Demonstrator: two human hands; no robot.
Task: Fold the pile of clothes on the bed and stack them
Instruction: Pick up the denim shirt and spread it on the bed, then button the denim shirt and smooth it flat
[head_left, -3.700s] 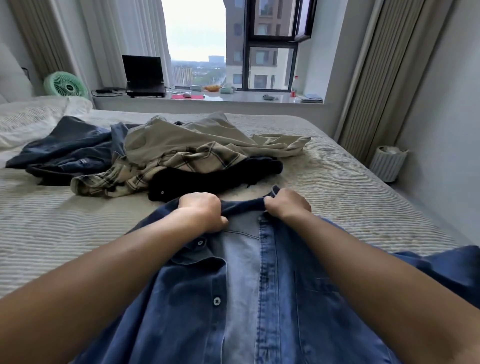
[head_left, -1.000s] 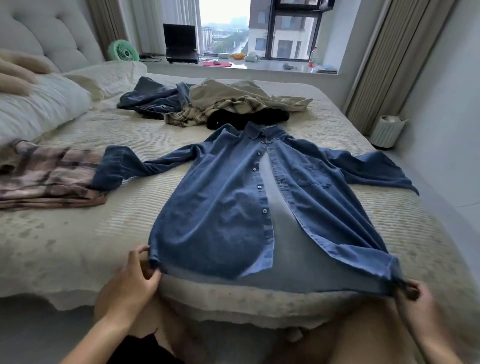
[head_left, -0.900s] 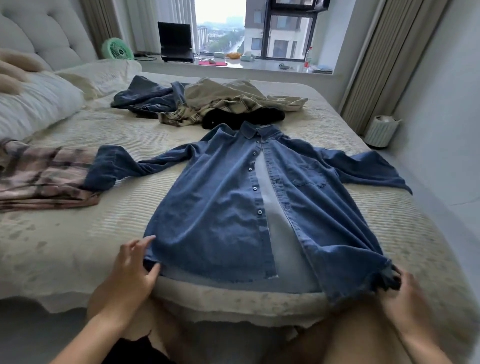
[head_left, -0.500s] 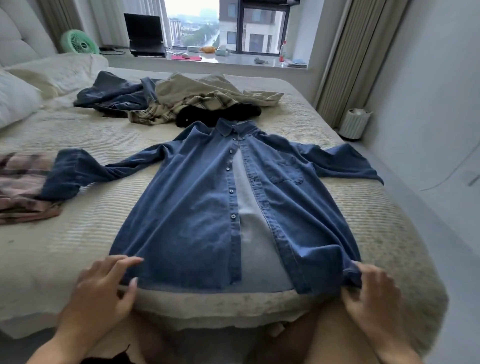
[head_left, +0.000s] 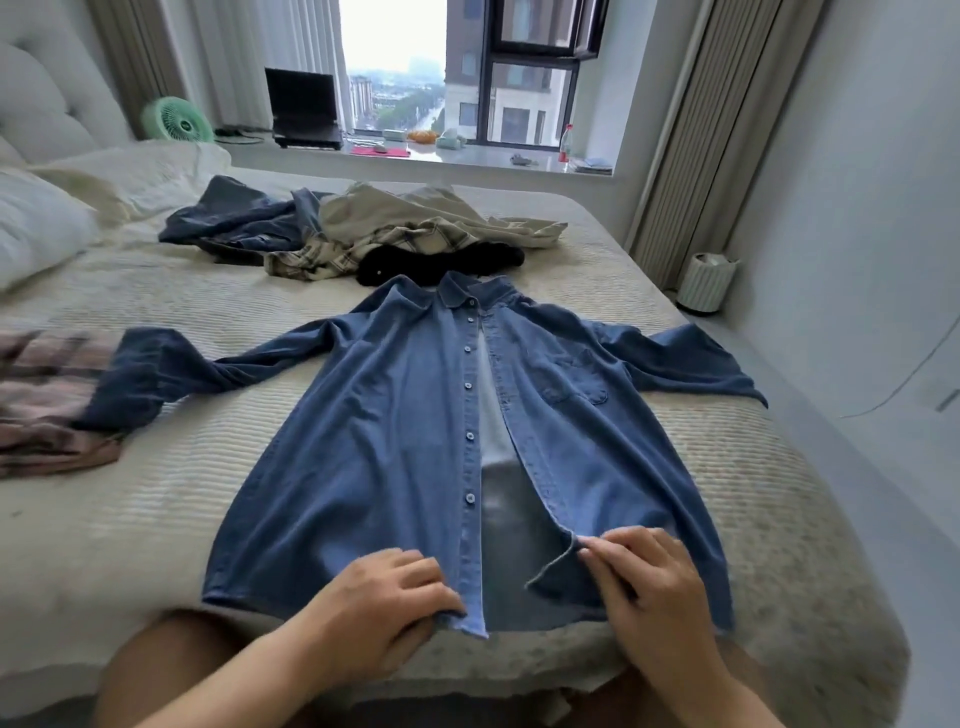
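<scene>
A folded pink and grey checked cloth (head_left: 49, 400) lay at the left edge of the cream ribbed bed cover (head_left: 156, 499). The left sleeve of a big blue denim button shirt (head_left: 374, 457) reached out and touched that cloth. The shirt lay flat in the middle of the bed, front side up, with its collar pointing to the window and its bottom edge near the person. Its front was open a little, so a strip of the lighter inside showed.

The left hand (head_left: 379, 608) lay on the bottom of the button side and gripped its lower edge, thumb tucked under. The right hand (head_left: 649, 587) was on the other front side, with its fingertips pinching the edge, which curled up a bit. The two hands were apart, with the open strip between them.

Behind the collar sat a messy pile of clothes (head_left: 363, 234): dark blue, tan, checked and black ones. On the right, a small white ribbed bin (head_left: 706, 283) stood on the floor by the curtain.
</scene>
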